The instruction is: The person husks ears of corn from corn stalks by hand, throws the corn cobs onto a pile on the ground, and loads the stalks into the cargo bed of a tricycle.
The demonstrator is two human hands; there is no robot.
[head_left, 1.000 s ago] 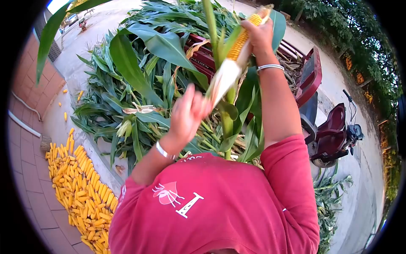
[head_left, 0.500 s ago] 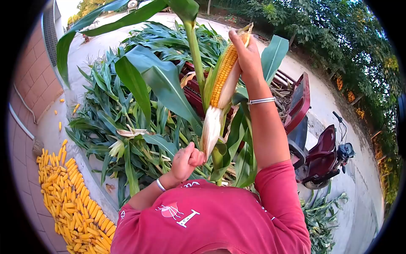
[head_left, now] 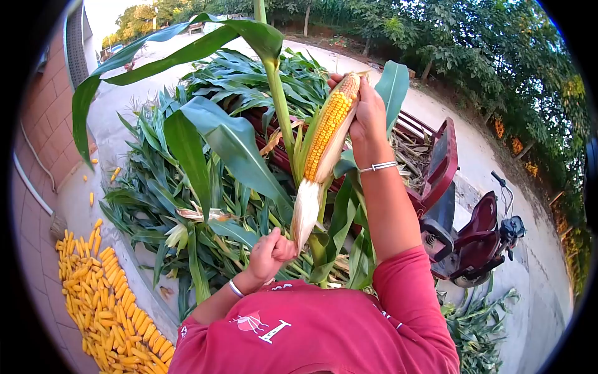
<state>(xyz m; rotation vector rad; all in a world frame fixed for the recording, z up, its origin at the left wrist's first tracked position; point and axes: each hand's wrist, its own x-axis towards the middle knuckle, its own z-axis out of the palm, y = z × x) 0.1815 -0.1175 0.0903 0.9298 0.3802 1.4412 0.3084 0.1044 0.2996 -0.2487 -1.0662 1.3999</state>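
Observation:
A yellow ear of corn (head_left: 330,128) leans in front of me, its kernels bare on the near face. It is still joined to a tall green cornstalk (head_left: 280,106) with long leaves. My right hand (head_left: 366,115) is closed around the ear's upper end, thumb near the tip. A pale corn husk (head_left: 305,209) hangs peeled back from the ear's lower end. My left hand (head_left: 272,254) is closed in a fist at the husk's lower tip, pinching it. How the fingers grip there is partly hidden.
A large heap of green cornstalks (head_left: 156,168) lies ahead around a dark red cart (head_left: 439,165). A three-wheeler's seat (head_left: 479,224) is at right. Husked corn cobs (head_left: 115,305) are piled at lower left beside a brick wall (head_left: 47,124). More stalks (head_left: 479,324) lie at lower right.
My right hand and the ear have come down a little, and the stalk has lowered with them. My left hand stays at the husk tip.

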